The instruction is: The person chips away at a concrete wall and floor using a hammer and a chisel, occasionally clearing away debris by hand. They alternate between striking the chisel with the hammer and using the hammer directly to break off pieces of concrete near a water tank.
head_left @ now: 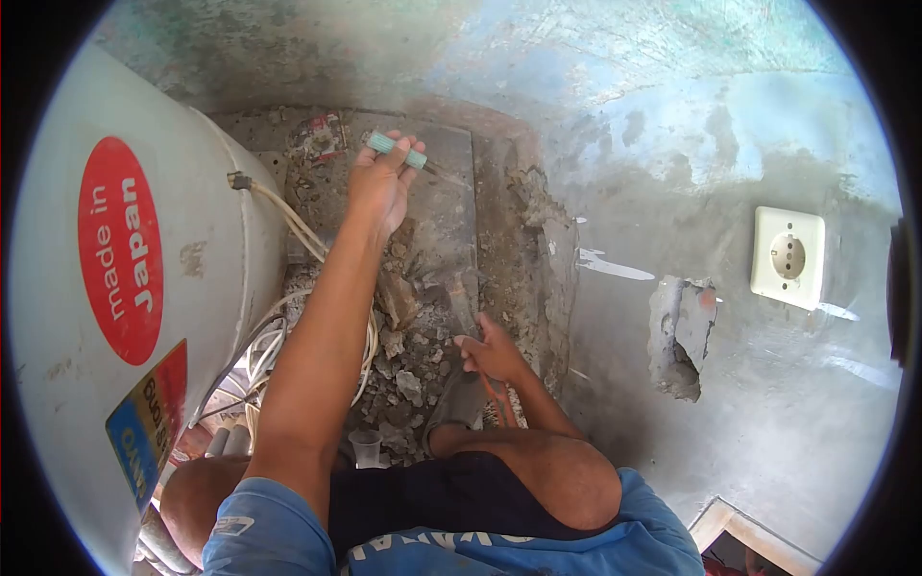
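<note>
My left hand (381, 195) is closed around the green handle of a screwdriver (396, 149), its thin shaft angled to the right over a flat grey slab (447, 144). Nearer my body, my right hand (493, 351) grips a tool with an orange-red handle (498, 401); a dusty grey end (462, 301) extends beyond the fingers, and I cannot tell its kind. Broken rubble (408, 386) lies left of the right hand. A larger brownish chunk (397, 300) rests between the two hands.
A large white tank (206, 206) stands close on the left, with coiled cables (264, 360) beside it. A clear plastic cup (366, 447) is near my legs. The right wall holds a socket (788, 256) and a chipped hole (680, 336). A crumpled red packet (322, 137) lies at the back.
</note>
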Action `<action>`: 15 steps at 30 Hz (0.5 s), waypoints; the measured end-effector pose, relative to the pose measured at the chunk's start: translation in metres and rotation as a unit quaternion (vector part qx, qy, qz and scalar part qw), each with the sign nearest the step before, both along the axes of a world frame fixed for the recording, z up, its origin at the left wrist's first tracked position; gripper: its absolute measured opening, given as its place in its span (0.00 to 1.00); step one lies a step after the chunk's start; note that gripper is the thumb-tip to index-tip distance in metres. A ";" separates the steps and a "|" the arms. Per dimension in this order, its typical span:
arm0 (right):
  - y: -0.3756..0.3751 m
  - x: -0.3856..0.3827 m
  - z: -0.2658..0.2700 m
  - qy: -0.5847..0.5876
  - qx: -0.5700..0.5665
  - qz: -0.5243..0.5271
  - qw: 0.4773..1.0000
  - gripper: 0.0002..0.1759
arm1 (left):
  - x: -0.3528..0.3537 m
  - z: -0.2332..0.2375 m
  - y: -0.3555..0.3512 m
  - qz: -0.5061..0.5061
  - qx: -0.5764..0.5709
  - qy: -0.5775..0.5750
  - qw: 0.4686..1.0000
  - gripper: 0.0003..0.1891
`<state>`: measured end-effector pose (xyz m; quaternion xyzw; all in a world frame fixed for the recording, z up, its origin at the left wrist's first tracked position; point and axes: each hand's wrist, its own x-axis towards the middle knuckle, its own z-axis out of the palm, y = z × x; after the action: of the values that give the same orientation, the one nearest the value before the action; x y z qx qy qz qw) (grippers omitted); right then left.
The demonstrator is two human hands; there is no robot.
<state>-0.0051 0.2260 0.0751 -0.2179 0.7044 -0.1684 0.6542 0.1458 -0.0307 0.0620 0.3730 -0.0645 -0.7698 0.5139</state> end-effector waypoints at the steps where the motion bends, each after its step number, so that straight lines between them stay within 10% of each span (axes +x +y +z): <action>1: -0.003 -0.007 0.008 0.030 -0.011 0.014 0.999 0.24 | 0.000 -0.002 -0.002 0.014 0.005 0.010 1.000 0.12; 11: -0.146 -0.032 0.171 0.330 -0.118 0.226 0.909 0.23 | -0.044 -0.020 0.000 0.036 0.076 0.042 0.996 0.13; 13: -0.183 -0.044 0.176 0.499 -0.213 0.450 0.709 0.22 | -0.059 -0.025 0.005 0.030 0.089 0.038 0.995 0.13; 15: -0.222 -0.031 0.194 0.506 -0.171 0.497 0.684 0.22 | -0.069 -0.029 0.004 0.021 0.093 0.036 0.995 0.13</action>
<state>-0.0366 0.0041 0.2695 -0.6962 0.6758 0.1996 0.1372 0.0767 -0.0264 0.0335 0.3927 0.0335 -0.7745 0.4947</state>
